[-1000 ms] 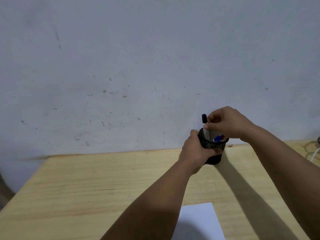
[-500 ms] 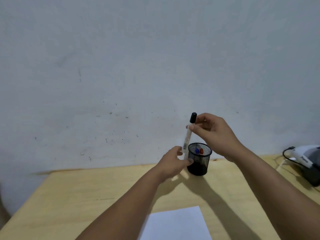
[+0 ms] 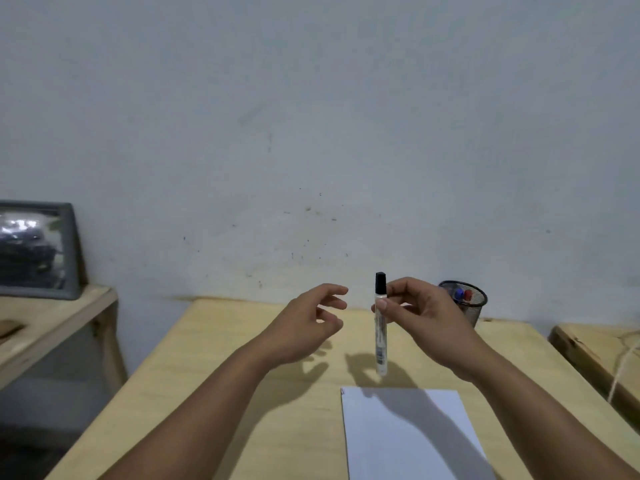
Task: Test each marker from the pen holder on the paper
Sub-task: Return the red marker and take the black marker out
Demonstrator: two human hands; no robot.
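Note:
My right hand (image 3: 420,318) pinches a white marker with a black cap (image 3: 380,327) near its top and holds it upright above the wooden table (image 3: 221,393), cap up. My left hand (image 3: 308,323) hovers just left of the marker with its fingers apart and nothing in it. A black mesh pen holder (image 3: 476,308) stands at the back of the table behind my right hand, with a blue and a red marker inside. A white sheet of paper (image 3: 391,441) lies on the table below the marker, partly in my arm's shadow.
A grey wall rises right behind the table. To the left stands a lower wooden table (image 3: 52,327) with a dark framed screen (image 3: 34,249) on it. Another wooden surface (image 3: 595,355) with a pale cord lies at the right edge.
My right hand has lifted the black-capped marker out of the pen holder and carried it away toward the paper. My left hand has let go of the holder and opened.

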